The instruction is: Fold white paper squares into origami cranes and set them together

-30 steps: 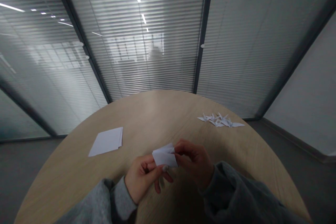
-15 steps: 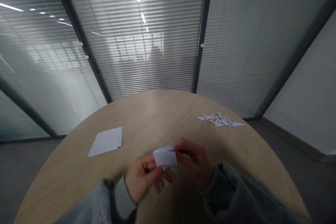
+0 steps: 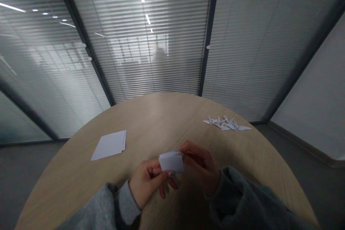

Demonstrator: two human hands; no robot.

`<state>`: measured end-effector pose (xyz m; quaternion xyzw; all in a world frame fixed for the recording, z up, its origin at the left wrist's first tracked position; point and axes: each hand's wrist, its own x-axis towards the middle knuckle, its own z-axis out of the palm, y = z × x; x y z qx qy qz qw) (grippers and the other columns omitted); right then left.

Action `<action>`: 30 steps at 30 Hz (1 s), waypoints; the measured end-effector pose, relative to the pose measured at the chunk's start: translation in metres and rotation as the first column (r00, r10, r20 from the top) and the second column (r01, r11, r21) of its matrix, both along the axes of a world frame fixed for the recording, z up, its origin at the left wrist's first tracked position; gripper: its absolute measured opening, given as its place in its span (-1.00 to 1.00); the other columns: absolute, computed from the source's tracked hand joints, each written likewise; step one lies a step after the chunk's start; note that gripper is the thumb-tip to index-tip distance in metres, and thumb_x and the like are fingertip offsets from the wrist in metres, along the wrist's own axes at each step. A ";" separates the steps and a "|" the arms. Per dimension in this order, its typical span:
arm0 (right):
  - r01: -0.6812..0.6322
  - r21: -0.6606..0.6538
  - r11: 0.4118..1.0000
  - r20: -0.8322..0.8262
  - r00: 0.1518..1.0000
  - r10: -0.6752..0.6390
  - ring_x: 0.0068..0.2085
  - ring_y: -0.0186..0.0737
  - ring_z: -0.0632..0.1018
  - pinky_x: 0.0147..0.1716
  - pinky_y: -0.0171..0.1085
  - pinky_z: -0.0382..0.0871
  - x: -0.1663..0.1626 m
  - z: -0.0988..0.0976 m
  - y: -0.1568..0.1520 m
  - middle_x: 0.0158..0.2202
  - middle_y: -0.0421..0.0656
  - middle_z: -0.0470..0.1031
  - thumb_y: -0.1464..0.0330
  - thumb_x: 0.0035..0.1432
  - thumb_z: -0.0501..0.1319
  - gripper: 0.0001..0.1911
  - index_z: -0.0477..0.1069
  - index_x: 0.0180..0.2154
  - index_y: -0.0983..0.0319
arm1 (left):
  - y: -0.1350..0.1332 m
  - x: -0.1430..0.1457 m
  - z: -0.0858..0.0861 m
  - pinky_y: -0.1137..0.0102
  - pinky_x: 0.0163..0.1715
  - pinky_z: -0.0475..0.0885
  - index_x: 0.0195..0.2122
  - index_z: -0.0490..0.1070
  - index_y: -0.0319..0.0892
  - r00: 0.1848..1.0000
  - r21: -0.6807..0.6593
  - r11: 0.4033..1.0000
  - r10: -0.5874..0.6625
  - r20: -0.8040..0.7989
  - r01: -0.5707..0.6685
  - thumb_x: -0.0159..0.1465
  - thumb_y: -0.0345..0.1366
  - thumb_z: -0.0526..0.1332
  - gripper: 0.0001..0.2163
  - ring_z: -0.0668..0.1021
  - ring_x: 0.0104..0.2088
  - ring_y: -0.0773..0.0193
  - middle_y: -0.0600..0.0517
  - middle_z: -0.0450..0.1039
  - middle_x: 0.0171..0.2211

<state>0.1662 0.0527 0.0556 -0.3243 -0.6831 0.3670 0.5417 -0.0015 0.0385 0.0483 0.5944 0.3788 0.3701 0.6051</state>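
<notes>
At the left of the round wooden table (image 3: 151,115) we see a small stack of sheets (image 3: 109,145) lying flat, their faces plain white; it sits well apart from the hands. Moving right, we come to the left hand (image 3: 147,183), which rises from a light grey sleeve (image 3: 118,208) by the table's near edge; its palm turns up and inward, the thumb lies against the lower left part of the folded paper (image 3: 171,162) and the fingers curl in beneath it, so we read the grip as a narrow pinch closed on that paper. The folded paper itself is a small white piece, plain on the face turned to us, held between the two hands over the near part of the table; whether its lower edge touches the wood we cannot tell. To its right the right hand (image 3: 201,169) comes in from a darker grey sleeve (image 3: 242,197); the wrist is bent, the back of the hand faces up, and the thumb and forefinger close on the paper's upper right edge; that grip too is a tight pinch on the paper. Farther right, towards the far rim, we see a cluster of small folded paper figures (image 3: 225,123), white, lying close together on the table and well apart from the hands; behind everything stand glass walls with slatted blinds (image 3: 161,43).
</notes>
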 end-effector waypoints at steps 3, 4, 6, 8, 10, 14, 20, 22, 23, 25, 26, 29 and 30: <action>0.026 0.017 1.000 0.045 0.999 -0.026 -0.49 -0.32 0.35 -0.53 -0.35 0.24 0.000 0.000 0.001 -0.55 -0.21 0.29 0.28 0.15 0.06 -0.73 0.33 -0.53 0.25 | 0.000 0.000 0.001 0.56 -0.76 0.31 -0.37 0.46 -0.28 1.000 0.006 1.000 -0.003 -0.016 0.003 0.08 -0.07 0.27 -0.68 0.37 -0.75 0.45 -0.03 0.52 -0.58; 0.024 0.019 1.000 0.058 0.998 -0.025 -0.49 -0.33 0.35 -0.52 -0.35 0.25 0.000 -0.001 0.002 -0.56 -0.22 0.28 0.27 0.16 0.06 -0.73 0.33 -0.52 0.25 | 0.000 0.000 0.001 0.56 -0.76 0.30 -0.38 0.46 -0.28 1.000 0.013 1.000 0.000 -0.018 0.000 0.08 -0.06 0.27 -0.68 0.36 -0.75 0.45 -0.03 0.51 -0.58; 0.005 0.014 1.000 0.072 0.997 -0.006 -0.50 -0.33 0.36 -0.51 -0.35 0.27 0.000 -0.004 0.003 -0.57 -0.24 0.28 0.25 0.15 0.10 -0.74 0.33 -0.50 0.25 | 0.000 0.000 0.003 0.55 -0.76 0.32 -0.40 0.46 -0.28 1.000 0.033 0.999 0.012 -0.016 -0.012 0.07 -0.05 0.28 -0.67 0.36 -0.74 0.45 -0.02 0.50 -0.58; -0.021 0.014 1.000 0.087 0.996 0.020 -0.48 -0.32 0.38 -0.48 -0.33 0.30 0.000 -0.007 0.005 -0.54 -0.23 0.31 0.23 0.11 0.15 -0.76 0.34 -0.49 0.25 | 0.001 0.000 0.004 0.54 -0.73 0.34 -0.46 0.45 -0.27 0.999 0.056 0.998 0.032 -0.007 -0.032 0.06 -0.03 0.29 -0.66 0.37 -0.73 0.44 -0.02 0.50 -0.58; -0.040 0.025 0.999 0.118 0.992 0.036 -0.44 -0.30 0.40 -0.45 -0.32 0.32 0.000 -0.009 0.007 -0.50 -0.20 0.34 0.20 0.07 0.21 -0.74 0.35 -0.50 0.25 | 0.001 -0.001 0.005 0.52 -0.70 0.38 -0.50 0.44 -0.27 0.999 0.082 0.996 0.043 -0.006 -0.043 0.05 -0.01 0.29 -0.65 0.38 -0.71 0.44 -0.03 0.50 -0.59; -0.047 0.074 0.996 0.184 0.982 0.033 -0.43 -0.28 0.40 -0.45 -0.31 0.30 0.000 -0.010 0.007 -0.49 -0.17 0.36 0.15 0.04 0.24 -0.68 0.36 -0.53 0.26 | 0.002 -0.002 0.006 0.51 -0.67 0.40 -0.49 0.47 -0.28 0.999 0.118 0.992 0.042 -0.027 -0.039 0.07 0.00 0.28 -0.63 0.40 -0.69 0.42 -0.02 0.49 -0.60; 0.008 0.120 0.993 0.225 0.974 -0.035 -0.44 -0.28 0.40 -0.44 -0.31 0.29 0.001 -0.009 0.007 -0.51 -0.19 0.36 0.22 0.04 0.25 -0.72 0.37 -0.57 0.26 | 0.001 -0.003 0.001 0.53 -0.66 0.40 -0.47 0.46 -0.29 0.999 0.139 0.990 0.028 -0.032 -0.023 0.06 0.09 0.25 -0.56 0.43 -0.67 0.40 -0.07 0.53 -0.58; 0.012 0.132 0.991 0.205 0.978 -0.040 -0.44 -0.28 0.41 -0.43 -0.31 0.29 0.001 -0.010 0.008 -0.52 -0.20 0.37 0.23 0.06 0.24 -0.72 0.37 -0.58 0.25 | 0.001 -0.004 0.001 0.53 -0.66 0.41 -0.46 0.46 -0.29 0.999 0.154 0.988 0.018 -0.042 -0.012 0.10 0.08 0.23 -0.57 0.44 -0.67 0.40 -0.08 0.53 -0.57; 0.012 0.136 0.991 0.192 0.981 -0.038 -0.44 -0.28 0.41 -0.43 -0.31 0.30 0.001 -0.010 0.009 -0.53 -0.20 0.37 0.24 0.07 0.23 -0.72 0.36 -0.58 0.25 | 0.001 -0.004 0.001 0.52 -0.65 0.42 -0.46 0.46 -0.29 0.999 0.162 0.987 0.017 -0.047 -0.010 0.11 0.08 0.21 -0.57 0.44 -0.67 0.40 -0.08 0.54 -0.57; 0.009 0.134 0.991 0.168 0.985 -0.031 -0.44 -0.29 0.42 -0.43 -0.31 0.30 0.001 -0.010 0.009 -0.53 -0.21 0.37 0.25 0.08 0.22 -0.72 0.37 -0.58 0.25 | 0.000 -0.004 0.002 0.51 -0.65 0.42 -0.46 0.46 -0.29 0.998 0.170 0.985 0.022 -0.062 -0.011 0.13 0.08 0.19 -0.56 0.45 -0.67 0.40 -0.08 0.54 -0.56; 0.008 0.129 0.992 0.163 0.986 -0.029 -0.44 -0.29 0.42 -0.43 -0.31 0.29 0.001 -0.010 0.009 -0.53 -0.21 0.37 0.25 0.08 0.22 -0.72 0.38 -0.58 0.25 | 0.000 -0.004 0.002 0.51 -0.65 0.43 -0.47 0.46 -0.29 0.997 0.169 0.986 0.028 -0.069 -0.016 0.13 0.09 0.19 -0.55 0.45 -0.68 0.40 -0.09 0.54 -0.56; 0.025 0.110 0.994 0.156 0.987 -0.042 -0.46 -0.30 0.40 -0.45 -0.32 0.27 0.001 -0.009 0.007 -0.55 -0.22 0.35 0.26 0.06 0.23 -0.74 0.39 -0.59 0.25 | 0.000 -0.004 0.003 0.49 -0.65 0.43 -0.48 0.46 -0.29 0.996 0.157 0.987 0.044 -0.079 -0.031 0.13 0.11 0.18 -0.53 0.45 -0.69 0.38 -0.09 0.54 -0.57; 0.032 0.105 0.994 0.150 0.988 -0.048 -0.47 -0.30 0.39 -0.46 -0.32 0.26 0.000 -0.008 0.006 -0.56 -0.22 0.34 0.26 0.05 0.24 -0.74 0.38 -0.60 0.25 | 0.000 -0.004 0.003 0.49 -0.65 0.43 -0.48 0.46 -0.29 0.996 0.154 0.987 0.047 -0.079 -0.034 0.13 0.11 0.18 -0.53 0.46 -0.69 0.38 -0.09 0.54 -0.58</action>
